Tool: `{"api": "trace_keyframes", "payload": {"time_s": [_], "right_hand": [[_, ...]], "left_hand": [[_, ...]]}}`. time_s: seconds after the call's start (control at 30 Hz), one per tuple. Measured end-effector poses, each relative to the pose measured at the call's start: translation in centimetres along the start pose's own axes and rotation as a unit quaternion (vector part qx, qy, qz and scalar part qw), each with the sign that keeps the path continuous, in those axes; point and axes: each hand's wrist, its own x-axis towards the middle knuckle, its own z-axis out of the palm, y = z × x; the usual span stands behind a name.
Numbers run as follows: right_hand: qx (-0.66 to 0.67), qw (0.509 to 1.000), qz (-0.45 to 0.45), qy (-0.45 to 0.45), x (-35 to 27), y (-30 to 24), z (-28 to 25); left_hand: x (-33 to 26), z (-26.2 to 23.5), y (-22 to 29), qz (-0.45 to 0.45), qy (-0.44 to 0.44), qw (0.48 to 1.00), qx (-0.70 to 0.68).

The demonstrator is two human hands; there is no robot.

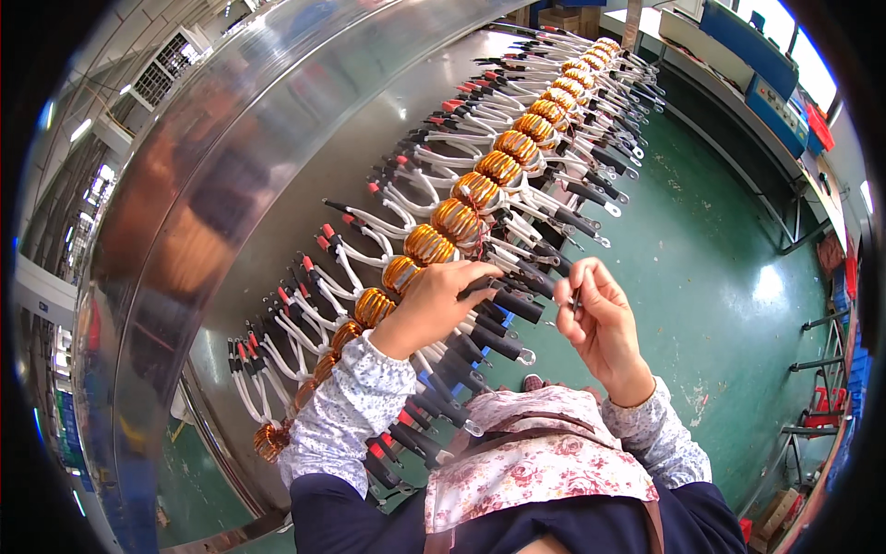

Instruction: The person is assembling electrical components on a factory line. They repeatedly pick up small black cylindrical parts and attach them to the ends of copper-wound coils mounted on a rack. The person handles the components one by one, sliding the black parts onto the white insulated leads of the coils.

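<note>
A long row of copper-wound toroidal coils (457,220) runs from the near left to the far right. White cable leads stick out on both sides of the row, many in black or red sleeves with metal ring lugs. My left hand (434,305) is closed around a black-sleeved cable lead (517,305) on the near right side of the coils. To the right of that lead, my right hand (600,323) pinches a small dark thin piece (577,297) between thumb and fingers. Its kind is too small to tell.
The coils lie on a shiny metal bench (318,198) with a tall curved metal panel (249,120) on the left. Green floor (706,231) spreads to the right. A workbench with blue equipment (775,111) stands at the far right, and red stools (824,406) are along the right edge.
</note>
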Motion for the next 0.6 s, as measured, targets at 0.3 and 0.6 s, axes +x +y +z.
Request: {"api": "trace_keyframes", "payload": {"time_s": [0.3,0.6], "right_hand": [[-0.694,0.683,-0.226,0.033,-1.1,3.0,-1.9],[-0.764,0.573,-0.293,-0.043,-0.5,5.1,-1.5]], "left_hand": [[-0.7,0.4,-1.9,-0.023,-0.026,0.997,0.065],[-0.6,0.5,-1.7,-0.052,-0.020,0.997,0.047]]}}
